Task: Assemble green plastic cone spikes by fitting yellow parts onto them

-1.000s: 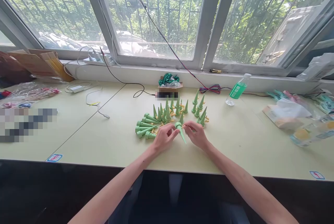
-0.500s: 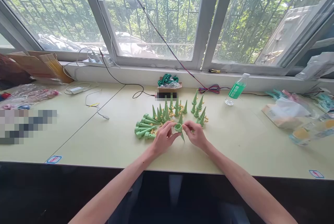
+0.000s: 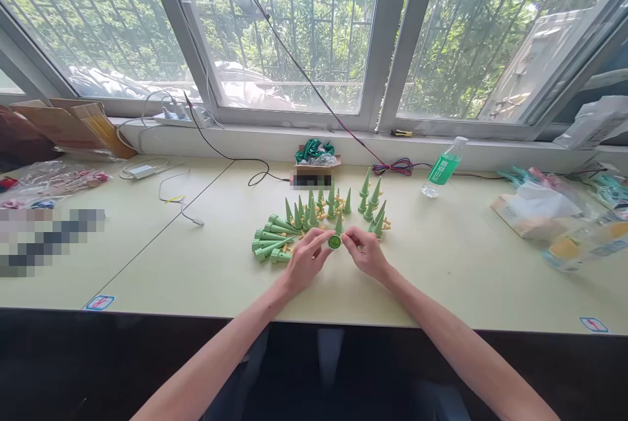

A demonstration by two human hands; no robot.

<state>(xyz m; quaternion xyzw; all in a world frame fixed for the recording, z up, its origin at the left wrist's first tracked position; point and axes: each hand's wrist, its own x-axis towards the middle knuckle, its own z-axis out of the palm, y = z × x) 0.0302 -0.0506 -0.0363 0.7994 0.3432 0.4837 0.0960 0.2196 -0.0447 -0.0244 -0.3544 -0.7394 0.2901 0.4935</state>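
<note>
A green plastic plant-watering spike (image 3: 334, 242) is held with its round open end facing me, so its pointed end is hidden. My left hand (image 3: 308, 256) pinches it from the left between thumb and fingers. From the other side, my right hand (image 3: 366, 251) has its thumb and fingers closed at the spike's right edge; the exact part under the fingertips is too small to make out. Just beyond the hands, several similar green spikes (image 3: 313, 213) stand tip-up, with yellowish valve pieces among them. More green spikes (image 3: 275, 236) lie on their sides left of my left hand.
Another group of upright green spikes (image 3: 374, 199) stands right of centre. Behind is a small cardboard box (image 3: 318, 163) with green material. A water bottle (image 3: 441, 169) stands farther right, near a tissue pack (image 3: 527, 208). Cables (image 3: 181, 202) lie on the left of the table (image 3: 161, 270).
The held spike has turned: its tip pointed down toward the table before, and now its open end faces me with the tip out of sight. Both hands stay in nearly the same place.
</note>
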